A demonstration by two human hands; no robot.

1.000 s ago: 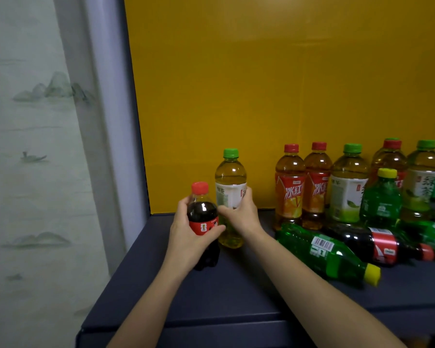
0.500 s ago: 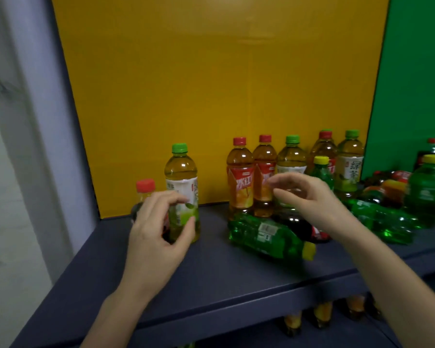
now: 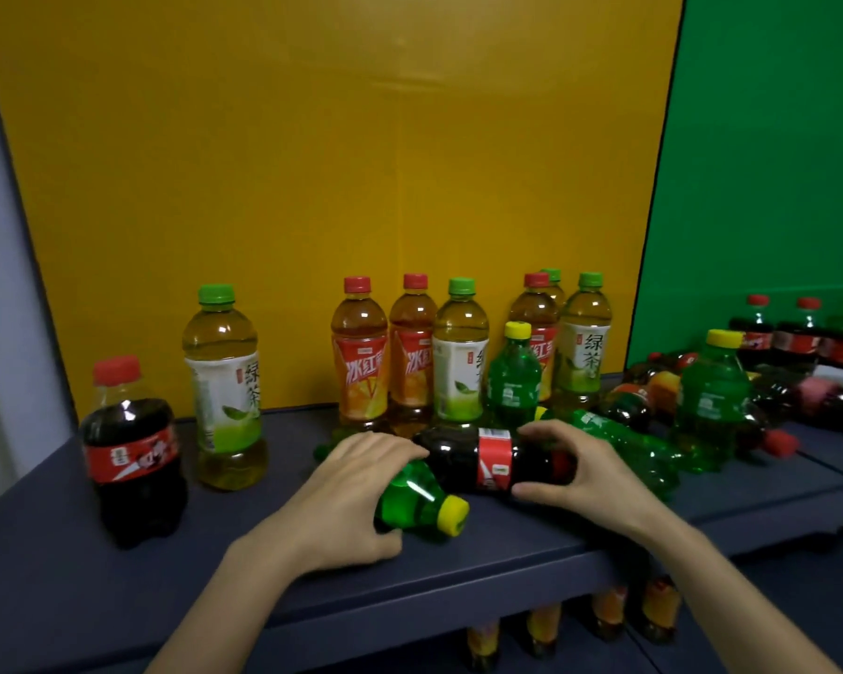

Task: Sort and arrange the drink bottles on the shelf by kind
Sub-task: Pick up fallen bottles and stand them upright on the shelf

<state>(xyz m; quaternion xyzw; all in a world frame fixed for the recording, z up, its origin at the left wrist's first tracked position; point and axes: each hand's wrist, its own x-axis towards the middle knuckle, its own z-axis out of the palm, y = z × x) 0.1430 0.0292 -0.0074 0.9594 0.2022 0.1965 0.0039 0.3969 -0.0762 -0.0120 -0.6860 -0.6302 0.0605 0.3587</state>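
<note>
Hands apart, each clamped: left hand [image 3: 346, 493] wraps lying green plastic bottle [image 3: 410, 498], yellow cap, body mostly under palm; right hand [image 3: 580, 471] grips lying dark cola bottle [image 3: 453, 459], red cap half covered. Both near front of dark blue shelf [image 3: 69, 600]. Far-right bottles [image 3: 828, 401] blurry.

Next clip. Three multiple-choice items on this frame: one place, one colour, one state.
1. The far-left cola bottle stands: A. left of the lone green tea bottle B. behind the iced teas C. on the lower shelf
2. The cap of the green soda bottle under the left hand is: A. red B. yellow C. green
3. The gripped cola bottle in the right hand is: A. upright B. lying on its side C. standing on its cap
Answers: 1 A, the tea stands at its right; 2 B, its yellow cap shows beside the hand; 3 B, its side rests on the shelf.
</note>
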